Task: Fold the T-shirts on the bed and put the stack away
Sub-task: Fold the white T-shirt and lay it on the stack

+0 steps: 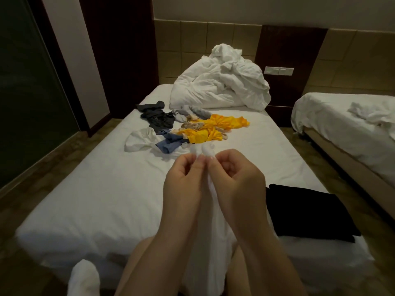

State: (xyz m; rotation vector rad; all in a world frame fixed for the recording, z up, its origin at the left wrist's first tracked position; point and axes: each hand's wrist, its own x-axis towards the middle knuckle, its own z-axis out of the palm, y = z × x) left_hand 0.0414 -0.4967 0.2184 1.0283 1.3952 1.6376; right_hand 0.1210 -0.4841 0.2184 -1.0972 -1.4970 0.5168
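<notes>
Our left hand (183, 178) and right hand (235, 178) are pinching a white fabric T-shirt (210, 210). A white-sheeted bed (96, 189) is lying below beige wall tiles (192, 39).

Open sheet left, clutter ahead and right.
Left of the left hand (183, 180): flat stretch of white bed sheet (96, 178), free to pass. Near the right hand (237, 182), on its right: flat folded black fabric (307, 212). Beyond both hands: loose heap of yellow, blue, white and dark grey garments (203, 131), then crumpled white duvet (220, 88). White cloth (205, 221) pinched by both hands fills the gap between the wrists.
</notes>
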